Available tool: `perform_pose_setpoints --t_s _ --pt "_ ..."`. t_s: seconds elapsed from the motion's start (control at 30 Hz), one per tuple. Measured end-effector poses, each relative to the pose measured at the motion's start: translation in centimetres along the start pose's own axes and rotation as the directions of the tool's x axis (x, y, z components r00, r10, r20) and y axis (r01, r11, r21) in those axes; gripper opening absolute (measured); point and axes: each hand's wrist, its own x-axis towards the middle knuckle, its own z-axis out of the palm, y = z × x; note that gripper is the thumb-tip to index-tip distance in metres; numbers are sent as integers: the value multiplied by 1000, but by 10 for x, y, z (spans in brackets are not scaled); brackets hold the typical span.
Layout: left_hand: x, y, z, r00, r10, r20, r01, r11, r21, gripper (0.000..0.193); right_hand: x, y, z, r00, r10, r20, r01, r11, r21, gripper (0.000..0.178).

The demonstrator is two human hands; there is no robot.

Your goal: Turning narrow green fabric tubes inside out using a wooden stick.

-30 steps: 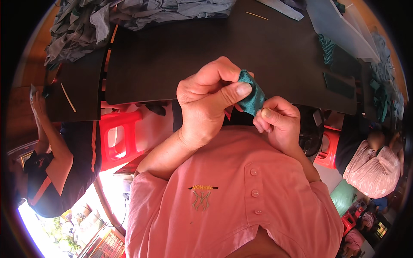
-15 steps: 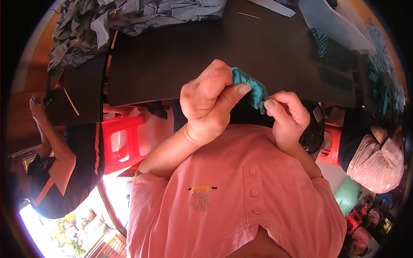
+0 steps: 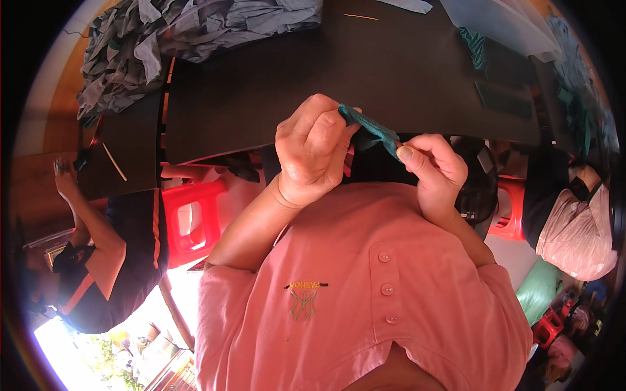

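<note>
A small piece of teal velvety fabric [image 3: 375, 128] is stretched between my two hands, above the near edge of the dark table [image 3: 274, 85]. My left hand [image 3: 313, 146] is closed on its left end, the fingers curled round it and partly hiding it. At the other end, my right hand [image 3: 435, 166] pinches the fabric's corner between thumb and forefinger. The fabric is seen nearly edge-on, slanting down toward the right hand.
Grey cloth pieces [image 3: 215, 29] are heaped at the far left. A thin wooden stick [image 3: 360, 17] lies at the back. On the right are a gathered green cloth [image 3: 474, 47], a flat dark green piece [image 3: 502, 101] and a translucent bin [image 3: 505, 26]. People sit on both sides; red stools [image 3: 195, 221] stand below.
The teal fabric has turned from showing its broad face to nearly edge-on. My left thumb has moved off its front, and the left hand has rolled. The right hand keeps its pinch.
</note>
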Motion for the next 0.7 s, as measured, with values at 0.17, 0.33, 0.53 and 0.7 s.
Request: perform_pose_setpoints --t_s 0.17,0.33,0.53,0.7 --pt "-1 0 -4 989 -135 65 143 980 -136 22 1 0 -7 899 364 244 -427 852 302 14" --pt "2 -4 -18 886 -425 186 453 708 -542 12 4 0 -11 948 287 138 -308 936 169 14" --pt "8 12 -7 805 -580 120 496 549 -672 10 8 -6 -12 984 158 78 -163 985 51 13" --pt "0 -7 -8 808 -573 135 446 447 -776 11 6 -7 -15 986 149 74 -151 988 22 11"
